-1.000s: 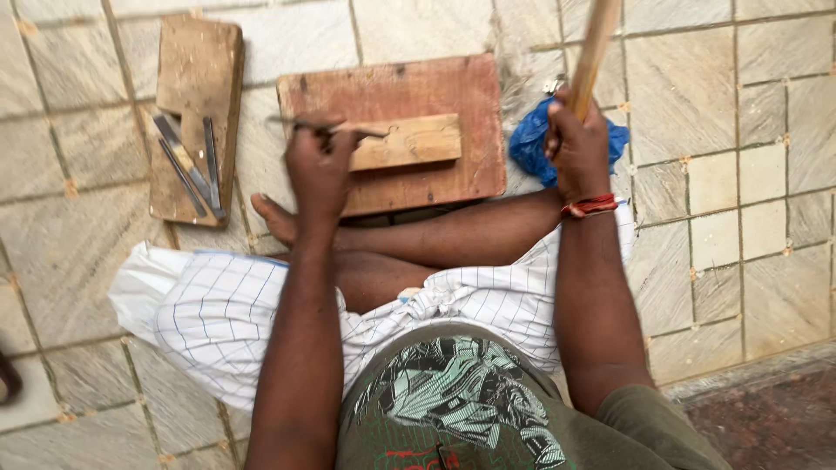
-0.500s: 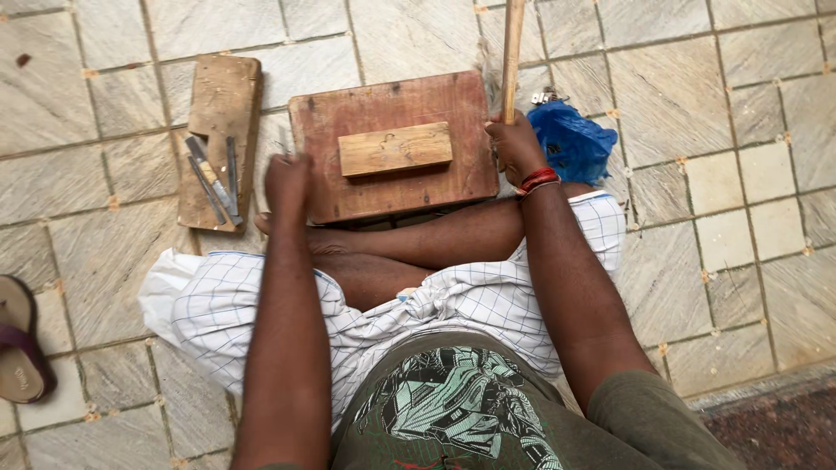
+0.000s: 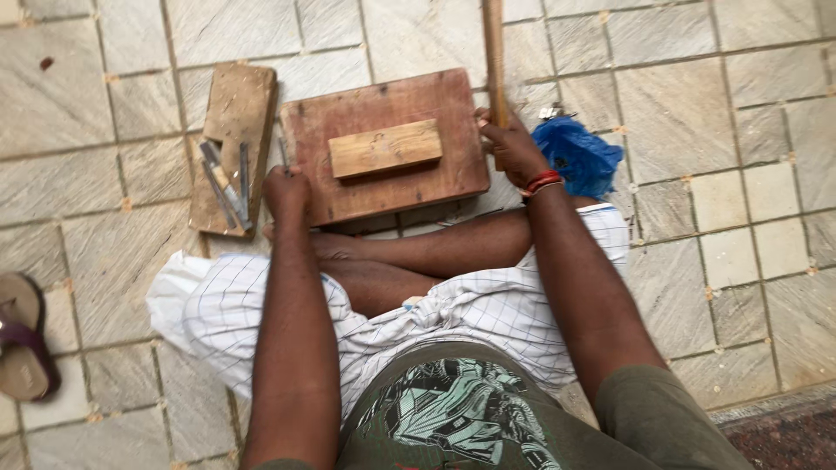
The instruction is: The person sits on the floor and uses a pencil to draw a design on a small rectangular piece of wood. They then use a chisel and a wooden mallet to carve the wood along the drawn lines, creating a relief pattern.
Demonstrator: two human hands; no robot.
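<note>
I sit cross-legged on a tiled floor with a reddish wooden board [image 3: 383, 187] in front of me. A small pale wood block [image 3: 385, 148] lies on the board's middle. My left hand [image 3: 287, 191] is closed on a thin metal tool at the board's left edge, its tip pointing up. At the board's right edge, my right hand [image 3: 512, 148] grips a long wooden stick [image 3: 494, 52] that stands upright and runs out of the top of the view. A red band circles that wrist.
A narrower wooden plank [image 3: 233, 113] lies left of the board with several metal chisels [image 3: 228, 184] on it. A crumpled blue bag [image 3: 579, 157] sits right of my right hand. A sandal [image 3: 24, 344] lies at the far left. A checked cloth covers my lap.
My left hand has drawn the thin tool off the pale block to the board's left edge. My right hand, still on the stick, now sits at the board's right edge.
</note>
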